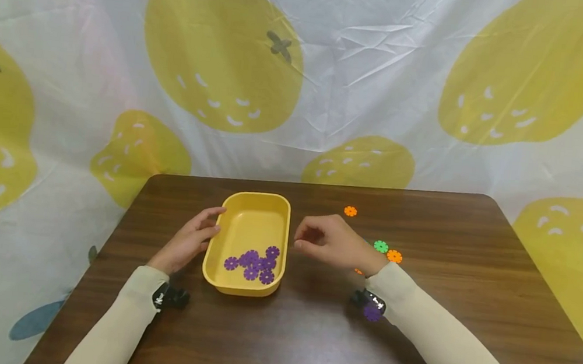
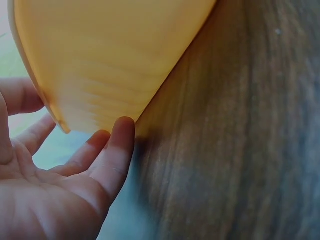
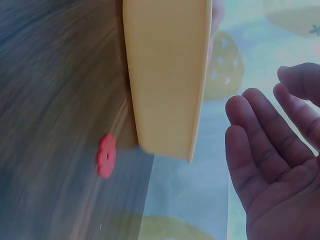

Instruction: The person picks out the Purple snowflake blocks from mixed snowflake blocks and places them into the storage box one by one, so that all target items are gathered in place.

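Observation:
A yellow plastic basin (image 1: 251,213) sits on the table with several purple snowflake-shaped discs (image 1: 250,273) gathered at its near end. My left hand (image 1: 188,242) rests against the basin's left side, its fingertips touching the rim and outer wall. In the left wrist view those fingers (image 2: 117,150) are fairly straight against the basin wall (image 2: 120,65). Just right of the basin, my right hand (image 1: 335,242) hovers with loosely bent fingers. Nothing shows between the right fingers (image 3: 257,132) in the right wrist view, where a red disc (image 3: 106,156) lies beside the basin.
To the right lie a green disc (image 1: 380,247) and an orange disc (image 1: 394,256), with another orange disc (image 1: 350,211) farther back. A purple disc (image 1: 372,313) shows beside the right wrist camera. The brown table (image 1: 307,347) ends at a fruit-patterned curtain (image 1: 326,91).

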`<state>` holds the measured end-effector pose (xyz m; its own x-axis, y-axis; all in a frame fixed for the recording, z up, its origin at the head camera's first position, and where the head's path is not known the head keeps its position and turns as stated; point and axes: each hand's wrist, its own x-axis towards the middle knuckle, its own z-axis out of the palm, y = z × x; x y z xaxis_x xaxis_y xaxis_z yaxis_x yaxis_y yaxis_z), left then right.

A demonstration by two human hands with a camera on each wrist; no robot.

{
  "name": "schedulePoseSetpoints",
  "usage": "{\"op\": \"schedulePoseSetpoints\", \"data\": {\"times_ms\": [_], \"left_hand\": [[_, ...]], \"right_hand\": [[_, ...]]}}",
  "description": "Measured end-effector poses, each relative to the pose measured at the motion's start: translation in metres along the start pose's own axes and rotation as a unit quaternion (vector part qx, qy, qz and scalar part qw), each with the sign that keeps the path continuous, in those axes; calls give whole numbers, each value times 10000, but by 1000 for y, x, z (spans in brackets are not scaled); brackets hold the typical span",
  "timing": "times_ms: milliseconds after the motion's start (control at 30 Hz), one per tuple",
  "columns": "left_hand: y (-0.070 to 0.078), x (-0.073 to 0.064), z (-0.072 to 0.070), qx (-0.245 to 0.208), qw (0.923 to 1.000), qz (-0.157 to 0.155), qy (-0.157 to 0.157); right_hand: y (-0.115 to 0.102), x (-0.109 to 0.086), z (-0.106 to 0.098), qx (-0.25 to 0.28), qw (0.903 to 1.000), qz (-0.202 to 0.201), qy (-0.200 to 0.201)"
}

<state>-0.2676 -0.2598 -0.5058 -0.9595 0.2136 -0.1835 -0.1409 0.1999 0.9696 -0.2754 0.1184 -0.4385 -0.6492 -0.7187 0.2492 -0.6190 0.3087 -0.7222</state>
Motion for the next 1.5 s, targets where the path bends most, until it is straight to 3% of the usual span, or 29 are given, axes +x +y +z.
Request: {"op": "schedulePoseSetpoints", "data": {"times_ms": [133, 400, 733, 1100, 1500], "left_hand": [[1, -3, 0, 75, 9999, 26, 108], [1, -7, -3, 114, 9999, 66, 85], [-2, -8, -3, 221, 9997, 8, 124], [-3, -11, -8, 218, 9996, 54, 172], [-2, -11, -8, 304, 9992, -70, 256]], "right_hand": [[4, -12, -8, 8, 10000, 29, 6], [18, -35, -16, -545, 9981, 220, 162], [33, -74, -30, -619, 9974, 359, 22], [52, -113, -36, -870, 9928, 499, -659], [51, -132, -42, -1288, 9796, 625, -1413]]}}
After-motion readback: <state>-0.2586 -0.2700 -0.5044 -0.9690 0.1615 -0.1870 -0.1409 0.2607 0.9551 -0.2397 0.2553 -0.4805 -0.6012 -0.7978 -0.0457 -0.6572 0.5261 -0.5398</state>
